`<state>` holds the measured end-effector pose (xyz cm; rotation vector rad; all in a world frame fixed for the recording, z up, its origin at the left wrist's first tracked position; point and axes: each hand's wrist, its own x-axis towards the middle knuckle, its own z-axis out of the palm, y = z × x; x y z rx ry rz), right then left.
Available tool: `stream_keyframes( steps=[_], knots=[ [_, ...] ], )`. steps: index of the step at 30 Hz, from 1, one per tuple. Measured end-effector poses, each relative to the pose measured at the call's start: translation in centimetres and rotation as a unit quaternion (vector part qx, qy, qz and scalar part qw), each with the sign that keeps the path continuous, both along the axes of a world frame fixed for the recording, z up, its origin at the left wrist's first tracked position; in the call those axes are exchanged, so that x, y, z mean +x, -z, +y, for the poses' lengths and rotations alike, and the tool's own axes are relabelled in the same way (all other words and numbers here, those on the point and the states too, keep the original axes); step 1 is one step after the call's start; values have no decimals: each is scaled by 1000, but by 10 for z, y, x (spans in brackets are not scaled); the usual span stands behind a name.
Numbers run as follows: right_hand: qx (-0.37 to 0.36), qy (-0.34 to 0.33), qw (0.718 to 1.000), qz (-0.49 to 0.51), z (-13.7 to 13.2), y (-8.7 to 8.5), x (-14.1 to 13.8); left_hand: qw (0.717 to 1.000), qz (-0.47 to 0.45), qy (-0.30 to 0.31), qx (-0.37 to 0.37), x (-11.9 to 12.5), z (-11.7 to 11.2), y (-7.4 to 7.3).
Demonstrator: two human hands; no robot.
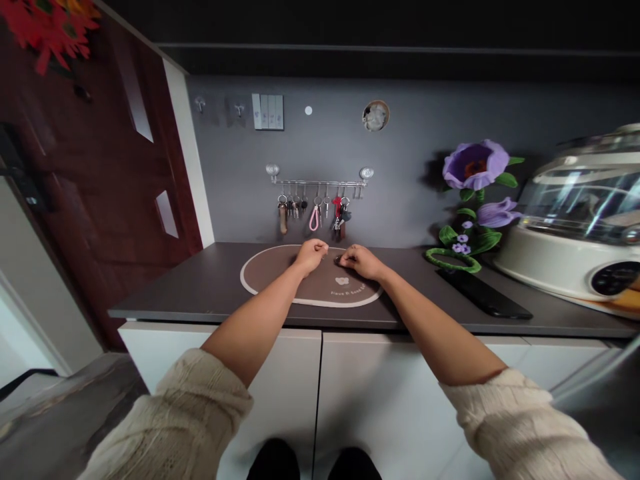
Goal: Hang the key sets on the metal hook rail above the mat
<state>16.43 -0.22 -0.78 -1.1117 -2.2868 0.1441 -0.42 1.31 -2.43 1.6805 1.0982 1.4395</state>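
Observation:
Both of my hands are over a brown oval mat (273, 273) with a pale rim, printed flower and lettering. My left hand (311, 257) is closed in a pinch near the mat's middle; whatever its fingers hold is hidden. Just to its right, my right hand (362, 261) pinches a small dark object (339, 259), too small to name, close to the mat's surface. A small gap separates the two hands. Behind them, a hook rail (320, 183) on the wall carries several key rings, among them a pink loop (315, 218) and a brown fob (283, 219).
The mat lies on a dark countertop (190, 287) above white cabinet doors (370, 380). To the right are a black phone-like slab (485, 293), a purple artificial flower (475, 165) and a white appliance (550, 263) with a clear cover. A dark red door (95, 180) stands left.

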Motion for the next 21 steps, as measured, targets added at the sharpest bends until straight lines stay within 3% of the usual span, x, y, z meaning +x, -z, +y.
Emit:
stream_keyframes(
  steps=[8, 21],
  knots=[
    [-100, -4, 986, 135, -2, -3, -1, 999, 21, 29, 31, 1, -4, -2],
    [-163, -39, 940, 296, -3, -2, -5, 988, 83, 125, 37, 6, -13, -4]
  ],
)
